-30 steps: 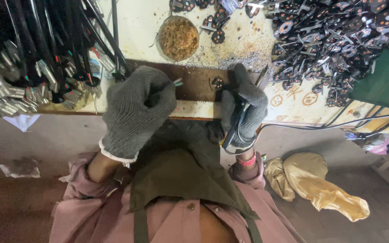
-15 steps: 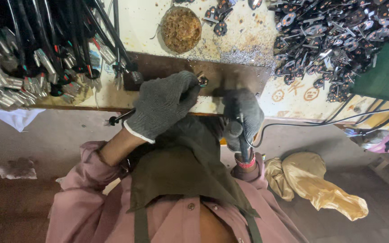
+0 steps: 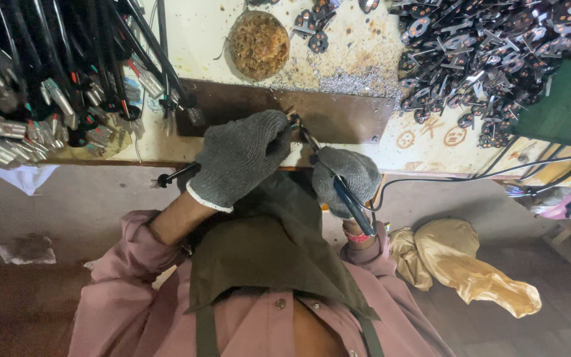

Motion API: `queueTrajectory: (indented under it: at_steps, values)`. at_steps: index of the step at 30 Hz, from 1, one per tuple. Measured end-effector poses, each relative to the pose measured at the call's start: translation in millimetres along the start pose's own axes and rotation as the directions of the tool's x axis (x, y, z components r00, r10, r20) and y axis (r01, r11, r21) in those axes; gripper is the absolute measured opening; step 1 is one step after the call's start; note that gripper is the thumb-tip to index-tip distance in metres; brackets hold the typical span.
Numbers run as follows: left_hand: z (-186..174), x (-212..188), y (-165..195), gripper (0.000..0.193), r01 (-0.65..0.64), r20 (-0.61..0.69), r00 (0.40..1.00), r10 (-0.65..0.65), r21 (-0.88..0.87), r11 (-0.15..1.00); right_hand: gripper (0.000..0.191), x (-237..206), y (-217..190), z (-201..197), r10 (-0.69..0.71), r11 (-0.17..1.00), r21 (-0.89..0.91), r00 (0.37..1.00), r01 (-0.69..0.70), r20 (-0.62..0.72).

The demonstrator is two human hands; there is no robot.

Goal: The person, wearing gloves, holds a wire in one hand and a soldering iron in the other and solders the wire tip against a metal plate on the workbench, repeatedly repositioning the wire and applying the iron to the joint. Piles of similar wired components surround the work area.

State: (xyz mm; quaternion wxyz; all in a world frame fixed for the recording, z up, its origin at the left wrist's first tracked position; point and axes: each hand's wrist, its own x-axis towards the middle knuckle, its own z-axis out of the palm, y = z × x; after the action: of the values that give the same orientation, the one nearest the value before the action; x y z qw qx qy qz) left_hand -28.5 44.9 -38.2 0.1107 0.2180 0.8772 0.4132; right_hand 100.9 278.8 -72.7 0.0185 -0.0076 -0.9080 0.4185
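Gloved hands at the brown plate, soldering iron in play.

Far left I see a bundle of black cables [image 3: 47, 86]. My left hand [image 3: 239, 158] (grey glove) has its fingers closed on a small part [image 3: 292, 118] at the brown metal plate [image 3: 338, 116] on the counter [image 3: 365, 39]. Right hand [image 3: 346, 182] grips the soldering iron [image 3: 338, 185], tip at that part. Far right: a heap of dark metal pieces [image 3: 490, 53].

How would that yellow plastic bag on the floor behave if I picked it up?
The yellow plastic bag lies crumpled and slumped, so it would probably be floppy and sag. It looks thin and mostly empty, hence likely light. Its glossy folds suggest a somewhat slippery surface.
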Motion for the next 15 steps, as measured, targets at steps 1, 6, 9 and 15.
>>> queueTrajectory:
  at_steps: [1, 6, 9, 15]
  values:
    - [0, 0, 0, 0.021, 0.002, 0.002, 1.0, -0.002, 0.012, 1.0, 0.032, 4, -4, -1, 0.011, 1.0, -0.012, 1.0, -0.011, 0.002]
    - [3, 2, 0, 0.019, 0.028, 0.026, 0.999, -0.029, 0.039, 0.999, 0.032, 17, -18, -1, -0.032, 0.999, 0.044, 0.999, 0.03, 0.023]
    - [6, 6, 3, 0.014, 0.027, 0.019, 0.999, -0.028, 0.061, 0.998, 0.033, 20, -19, 0, -0.009, 0.999, 0.053, 1.0, 0.007, 0.028]
    - [8, 7, 2, 0.017, -0.112, 0.048, 0.993, 0.106, 0.142, 0.984, 0.036, 12, -15, 1, 0.062, 0.997, 0.037, 0.997, -0.064, 0.041]
